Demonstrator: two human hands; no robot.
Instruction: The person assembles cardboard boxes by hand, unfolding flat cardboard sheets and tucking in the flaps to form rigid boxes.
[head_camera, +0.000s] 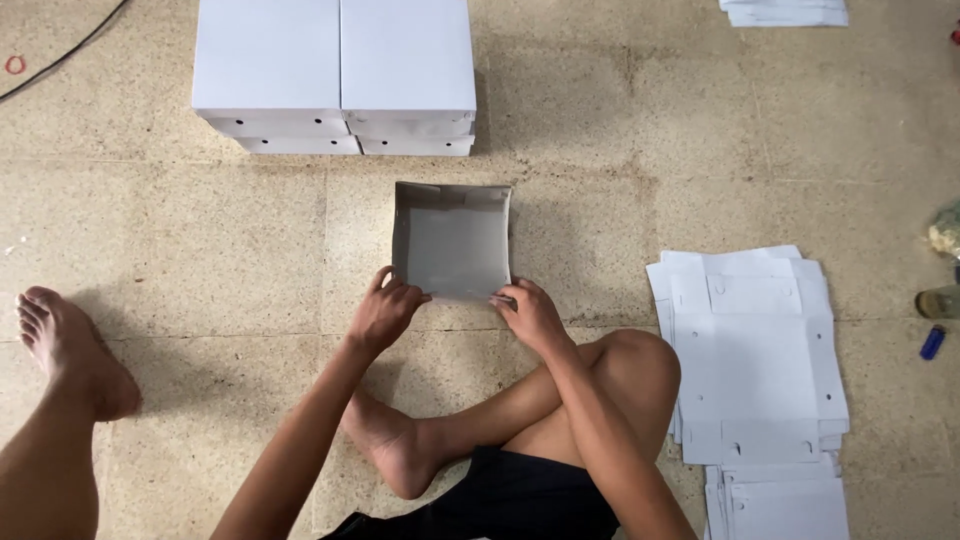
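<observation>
A person sits cross-legged on a speckled beige stone-tile floor, bare knees and feet in view, and works on a half-formed grey cardboard box that lies on the floor straight ahead, just beyond the folded legs. The box is open at the top, with its far wall and two side walls standing and its near edge low against the floor.

The left hand rests at the near left corner of the box, its grip closed on the edge there, fingers curled over the card. The right hand sits at the near right corner, fingers pressed down and pinched on the near flap, so both hands touch the same near edge, one at each end.

Beyond the box, well apart from it, stands a stack of finished white rectangular cardboard boxes, two side by side on top with more beneath, small round holes showing in their front walls. To the person's right lies a pile of flat white die-cut cardboard sheets, unfolded, near the right knee. Another small pile of white sheets sits at the top right edge. A small blue lighter-shaped object lies on the floor far right. A black cable crosses the top left corner.
</observation>
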